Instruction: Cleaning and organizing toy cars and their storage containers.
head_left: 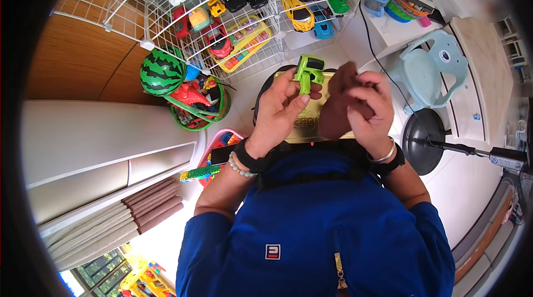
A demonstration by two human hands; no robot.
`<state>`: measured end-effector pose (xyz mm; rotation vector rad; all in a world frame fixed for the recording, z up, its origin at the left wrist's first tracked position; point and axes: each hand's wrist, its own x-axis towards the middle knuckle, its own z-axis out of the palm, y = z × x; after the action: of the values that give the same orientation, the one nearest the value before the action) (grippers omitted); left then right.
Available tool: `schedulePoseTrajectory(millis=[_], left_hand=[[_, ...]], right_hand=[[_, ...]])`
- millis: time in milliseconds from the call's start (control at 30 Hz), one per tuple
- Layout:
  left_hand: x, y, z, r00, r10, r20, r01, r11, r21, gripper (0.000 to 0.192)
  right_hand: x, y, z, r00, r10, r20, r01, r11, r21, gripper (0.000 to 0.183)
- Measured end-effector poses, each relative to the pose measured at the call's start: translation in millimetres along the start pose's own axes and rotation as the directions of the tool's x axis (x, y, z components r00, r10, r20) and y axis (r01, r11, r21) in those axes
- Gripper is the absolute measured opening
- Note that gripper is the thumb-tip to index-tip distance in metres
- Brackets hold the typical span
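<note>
My left hand (pixel 278 103) holds a small bright-green toy vehicle (pixel 310 70) upright by its lower part, between thumb and fingers. The toy has a dark window panel near its top. Just to its right, my right hand (pixel 370 107) grips a dark-brown cloth (pixel 338 109), which hangs in folds and is slightly blurred. Cloth and toy look close together but apart. Beneath both hands lies a gold-coloured metal box or lid (pixel 307 124) with raised lettering, partly covered by the hands and cloth.
White wire racks (pixel 277 18) with several toy cars stand ahead. At the left are a watermelon-patterned ball (pixel 163 71), a green toy basket (pixel 225 107) and a pink tub (pixel 208 151) of blocks. A pale-blue child's chair (pixel 424 72) and round black stand base (pixel 422 141) stand right.
</note>
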<state>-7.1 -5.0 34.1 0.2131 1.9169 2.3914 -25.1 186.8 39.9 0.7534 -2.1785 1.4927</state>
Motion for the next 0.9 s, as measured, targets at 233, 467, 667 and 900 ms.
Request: schedulePoseTrajectory(millis=[233,467,667,900], left_hand=[[-4,-9,7,0.995,-0.099,0.031,0.097,0.994,0.056,0.041],[0,-1,3,0.995,0.064,-0.076,-0.067,0.997,-0.037,0.041],[-2,-7,1,0.997,0.041,-0.067,-0.036,0.996,0.083,0.038],[-1,-20,5,0.992,0.121,0.045,-0.128,0.878,0.462,0.041]], right_hand=[[13,-8,16,0.993,-0.053,0.102,0.072,0.978,-0.196,0.043],[-4,3,7,0.98,-0.067,0.187,0.04,0.989,0.14,0.033],[13,-9,-10,1.0,0.017,0.002,-0.017,0.998,0.061,0.026],[18,-15,14,0.965,-0.187,0.183,0.181,0.982,0.05,0.02]])
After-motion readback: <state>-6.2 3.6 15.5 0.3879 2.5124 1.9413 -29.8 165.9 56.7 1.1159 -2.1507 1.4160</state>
